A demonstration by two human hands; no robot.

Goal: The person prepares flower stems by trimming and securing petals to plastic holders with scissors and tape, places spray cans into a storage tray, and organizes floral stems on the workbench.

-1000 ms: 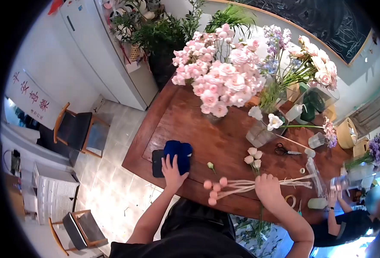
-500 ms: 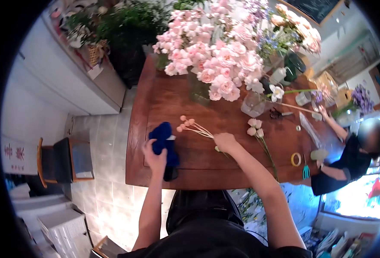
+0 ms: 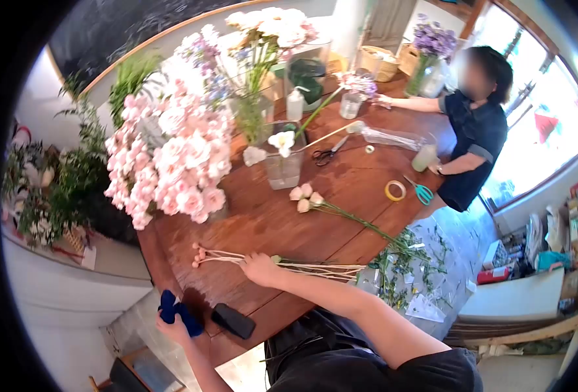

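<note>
My left hand [image 3: 175, 330] is closed on a dark blue cloth [image 3: 191, 320] at the near left edge of the table. A dark phone [image 3: 233, 321] lies just right of the cloth. Over the middle of several long pale stems with small round pinkish heads [image 3: 198, 253], my right hand [image 3: 260, 269] is closed; the heads point left and the stem ends run right. Farther up the table, a few pale pink roses [image 3: 307, 197] lie on green stems, apart from my hands.
Big pink flowers [image 3: 184, 157] stand at the left of the wooden table [image 3: 263, 225]. Beyond are a clear vase [image 3: 283, 171], black scissors [image 3: 328, 154], a tape roll [image 3: 395, 191] and teal scissors [image 3: 423, 193]. A co-worker [image 3: 473, 140] stands at the right, touching a cup [image 3: 425, 158].
My view has swung to the right. The blue cloth has been lifted or shifted toward the table edge, and the phone beside it now shows fully. My right hand stays on the stems.
</note>
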